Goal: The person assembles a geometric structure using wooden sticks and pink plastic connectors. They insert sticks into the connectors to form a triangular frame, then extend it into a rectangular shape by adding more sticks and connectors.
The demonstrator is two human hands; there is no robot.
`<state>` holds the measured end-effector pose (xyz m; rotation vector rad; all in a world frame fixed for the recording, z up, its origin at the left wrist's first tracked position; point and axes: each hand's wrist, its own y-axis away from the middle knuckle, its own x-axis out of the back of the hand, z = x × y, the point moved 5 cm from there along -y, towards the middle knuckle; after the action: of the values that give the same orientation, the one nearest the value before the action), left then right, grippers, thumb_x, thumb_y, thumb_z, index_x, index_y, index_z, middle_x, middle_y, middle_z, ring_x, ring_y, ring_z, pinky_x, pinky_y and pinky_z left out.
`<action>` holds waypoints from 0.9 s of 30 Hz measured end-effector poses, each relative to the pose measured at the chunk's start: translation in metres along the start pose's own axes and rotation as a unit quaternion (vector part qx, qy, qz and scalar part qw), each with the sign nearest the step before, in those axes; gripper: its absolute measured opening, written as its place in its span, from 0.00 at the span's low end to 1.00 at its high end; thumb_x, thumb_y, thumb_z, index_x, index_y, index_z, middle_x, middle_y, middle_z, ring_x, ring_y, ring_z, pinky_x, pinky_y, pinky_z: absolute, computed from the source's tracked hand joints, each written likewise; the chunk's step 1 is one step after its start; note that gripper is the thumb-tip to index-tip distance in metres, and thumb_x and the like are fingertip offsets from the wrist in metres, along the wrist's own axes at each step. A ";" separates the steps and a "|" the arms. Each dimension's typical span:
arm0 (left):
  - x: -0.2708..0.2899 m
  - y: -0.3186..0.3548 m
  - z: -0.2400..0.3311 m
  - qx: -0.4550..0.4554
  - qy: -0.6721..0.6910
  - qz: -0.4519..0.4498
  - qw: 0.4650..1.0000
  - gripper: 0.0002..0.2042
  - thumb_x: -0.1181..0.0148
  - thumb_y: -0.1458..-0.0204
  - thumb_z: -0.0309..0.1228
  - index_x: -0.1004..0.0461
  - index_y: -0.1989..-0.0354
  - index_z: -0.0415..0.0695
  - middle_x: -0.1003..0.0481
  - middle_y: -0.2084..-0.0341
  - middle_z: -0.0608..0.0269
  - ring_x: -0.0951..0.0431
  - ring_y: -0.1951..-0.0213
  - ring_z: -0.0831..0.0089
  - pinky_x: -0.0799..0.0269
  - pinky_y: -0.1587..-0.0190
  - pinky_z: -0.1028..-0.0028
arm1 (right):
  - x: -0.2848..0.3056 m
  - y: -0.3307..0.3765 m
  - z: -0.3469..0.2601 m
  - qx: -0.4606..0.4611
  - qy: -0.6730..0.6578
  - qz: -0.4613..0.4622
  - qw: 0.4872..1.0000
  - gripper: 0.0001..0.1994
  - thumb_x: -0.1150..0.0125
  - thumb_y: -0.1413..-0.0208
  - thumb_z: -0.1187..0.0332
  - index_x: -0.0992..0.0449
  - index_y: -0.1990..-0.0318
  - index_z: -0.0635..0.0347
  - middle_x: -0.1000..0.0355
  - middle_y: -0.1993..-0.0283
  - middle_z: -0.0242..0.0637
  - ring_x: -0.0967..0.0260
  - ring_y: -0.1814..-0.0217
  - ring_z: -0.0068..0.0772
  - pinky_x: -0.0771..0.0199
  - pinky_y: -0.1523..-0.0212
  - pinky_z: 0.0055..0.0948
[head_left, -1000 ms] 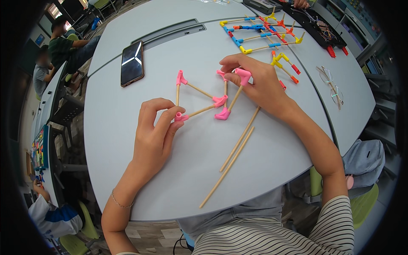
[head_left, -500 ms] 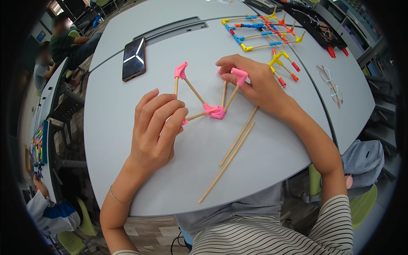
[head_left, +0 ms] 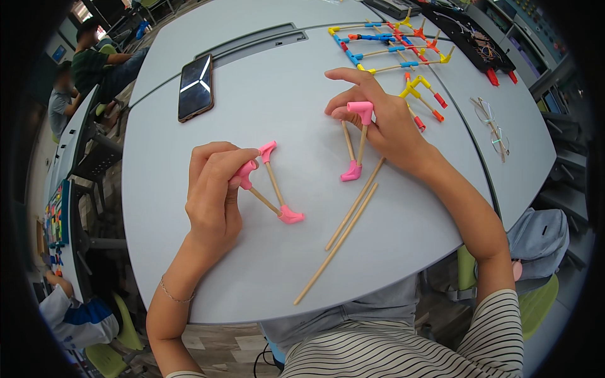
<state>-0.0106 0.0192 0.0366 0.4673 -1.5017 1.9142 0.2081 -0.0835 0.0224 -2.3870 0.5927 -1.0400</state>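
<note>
My left hand [head_left: 217, 183] pinches a small frame of wooden sticks and pink connectors [head_left: 290, 215] by one of its pink corners. Fingers and thumb are closed on it, and its lowest connector points toward the table's middle. On the other side, my right hand [head_left: 372, 116] holds a second stick frame with pink connectors [head_left: 351, 172], its upper pink elbow against the thumb. Part of that frame is hidden behind the fingers. A gap separates the two frames. Just below my right hand lie two loose wooden sticks [head_left: 343, 236], side by side and slanting.
Further back stands a multicoloured stick-and-connector frame [head_left: 359, 55], with a smaller yellow and red piece [head_left: 413, 88] near it. A phone [head_left: 196, 88] lies at the back left. Glasses [head_left: 491, 126] rest at the right, below a black tool case [head_left: 472, 44]. Other people sit at the left.
The two pink-connector frames, which met at their lower corners, are now apart. My left hand has drawn its frame left and nearer; the right-hand frame has shifted slightly right.
</note>
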 end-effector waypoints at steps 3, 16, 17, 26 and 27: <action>-0.001 0.001 -0.002 0.023 0.033 -0.005 0.999 0.07 0.47 0.40 0.21 0.27 0.56 0.35 0.24 0.66 0.56 0.27 0.59 0.60 0.28 0.61 0.68 | -0.001 0.000 0.003 -0.009 0.000 -0.012 1.000 0.25 0.43 0.42 0.79 0.38 0.38 0.52 0.20 0.63 0.39 0.21 0.60 0.43 0.20 0.60 0.33; -0.013 0.006 -0.008 0.104 0.102 -0.041 0.988 0.12 0.59 0.31 0.30 0.30 0.52 0.36 0.26 0.55 0.50 0.23 0.54 0.63 0.24 0.55 0.70 | -0.006 0.000 0.006 -0.041 -0.006 -0.048 0.998 0.25 0.49 0.42 0.83 0.38 0.37 0.51 0.22 0.61 0.45 0.22 0.59 0.49 0.21 0.59 0.39; -0.013 0.006 -0.010 0.104 0.095 -0.040 0.989 0.12 0.59 0.31 0.30 0.30 0.53 0.36 0.26 0.56 0.51 0.23 0.53 0.63 0.25 0.55 0.70 | -0.006 0.000 0.006 -0.042 -0.002 -0.051 0.998 0.25 0.49 0.42 0.83 0.38 0.38 0.51 0.22 0.61 0.46 0.22 0.60 0.49 0.21 0.60 0.39; -0.002 0.003 -0.016 0.105 0.101 0.027 0.989 0.12 0.61 0.31 0.28 0.29 0.58 0.37 0.25 0.60 0.54 0.25 0.50 0.61 0.28 0.51 0.68 | -0.006 0.000 0.006 -0.046 -0.002 -0.057 0.997 0.25 0.49 0.43 0.83 0.37 0.38 0.52 0.23 0.62 0.46 0.23 0.62 0.48 0.23 0.61 0.39; 0.000 0.003 -0.017 0.096 0.100 0.041 0.990 0.11 0.59 0.32 0.27 0.28 0.59 0.37 0.25 0.61 0.55 0.25 0.52 0.60 0.28 0.52 0.69 | -0.006 0.000 0.005 -0.046 -0.001 -0.056 0.997 0.25 0.49 0.43 0.83 0.37 0.38 0.53 0.23 0.62 0.46 0.23 0.62 0.48 0.23 0.60 0.39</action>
<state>-0.0106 0.0349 0.0298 0.2894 -1.2327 2.1130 0.2087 -0.0790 0.0161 -2.5268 0.5209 -1.0783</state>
